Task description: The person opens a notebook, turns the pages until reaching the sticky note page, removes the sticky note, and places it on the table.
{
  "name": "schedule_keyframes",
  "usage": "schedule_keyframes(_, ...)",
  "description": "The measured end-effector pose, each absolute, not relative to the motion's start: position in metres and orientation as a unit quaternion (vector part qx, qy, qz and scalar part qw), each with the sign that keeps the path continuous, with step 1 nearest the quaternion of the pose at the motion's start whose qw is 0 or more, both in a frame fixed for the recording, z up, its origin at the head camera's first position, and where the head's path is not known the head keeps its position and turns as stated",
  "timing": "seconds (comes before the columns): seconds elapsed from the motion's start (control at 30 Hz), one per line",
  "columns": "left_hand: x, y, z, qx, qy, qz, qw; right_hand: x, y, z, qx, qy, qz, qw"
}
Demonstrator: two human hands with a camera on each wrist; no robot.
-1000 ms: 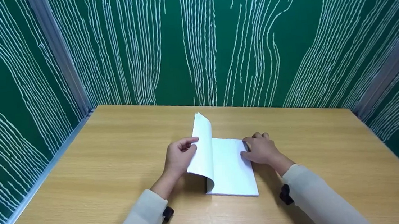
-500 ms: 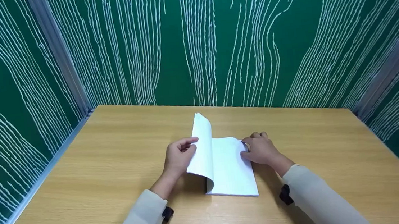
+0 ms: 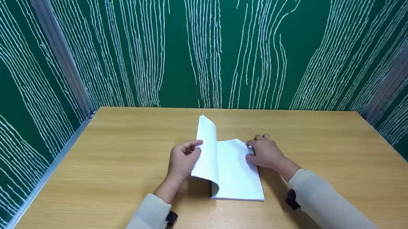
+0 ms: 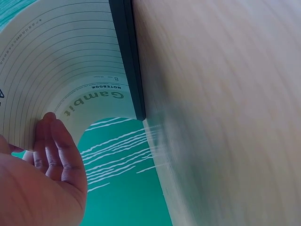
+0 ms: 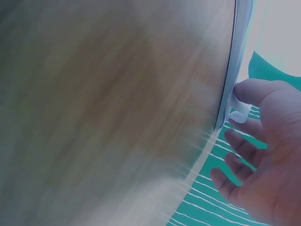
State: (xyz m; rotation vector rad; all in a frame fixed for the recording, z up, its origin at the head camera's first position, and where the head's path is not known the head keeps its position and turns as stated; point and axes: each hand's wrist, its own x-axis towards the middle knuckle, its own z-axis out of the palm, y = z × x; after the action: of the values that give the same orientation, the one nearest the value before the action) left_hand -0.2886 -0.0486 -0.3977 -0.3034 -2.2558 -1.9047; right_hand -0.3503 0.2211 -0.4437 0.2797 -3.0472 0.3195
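Observation:
A notebook [image 3: 237, 174] lies open on the wooden table in the head view. My left hand [image 3: 184, 158] pinches a raised bundle of pages [image 3: 209, 154] at its left edge, so the pages curl upward from the binding. In the left wrist view, these lined pages carry the printed words "Gambit" and "NOTEBOOK" beside a dark binding strip [image 4: 128, 52]. At the notebook's upper right edge, my right hand [image 3: 266, 151] pinches a page between thumb and index finger. That page's far corner buckles upward; the right wrist view shows a bent bit of paper [image 5: 239, 116] by the fingertips.
The wooden table [image 3: 118, 147] extends around the notebook on all sides. Green panels [image 3: 175, 58] with wavy white lines stand behind it and at both sides, with grey posts [image 3: 62, 56] at the corners. A dark device [image 3: 171, 218] sits at the left wrist.
The page's upper right corner has lifted and buckled, and my right fingers have shifted slightly left with it. My left hand and the raised pages have stayed in place.

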Motion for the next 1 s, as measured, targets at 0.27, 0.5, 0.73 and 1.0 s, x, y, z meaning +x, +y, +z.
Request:
schedule_keyframes(0.27, -0.300, -0.049, -0.413, -0.113, -0.762, -0.631, 0.095, -0.348, 0.215, -0.442, 0.097, -0.989, 0.106, 0.036)
schedule_keyframes(0.5, -0.303, -0.049, -0.419, -0.109, -0.758, -0.636, 0.096, -0.348, 0.214, -0.442, 0.096, -0.985, 0.129, 0.055)
schedule_keyframes(0.73, -0.301, -0.048, -0.417, -0.104, -0.756, -0.640, 0.092, -0.348, 0.212, -0.438, 0.067, -0.983, 0.161, 0.048)
schedule_keyframes(1.0, -0.306, -0.048, -0.423, -0.102, -0.760, -0.635, 0.092, -0.348, 0.211, -0.436, 0.043, -0.979, 0.179, 0.086)
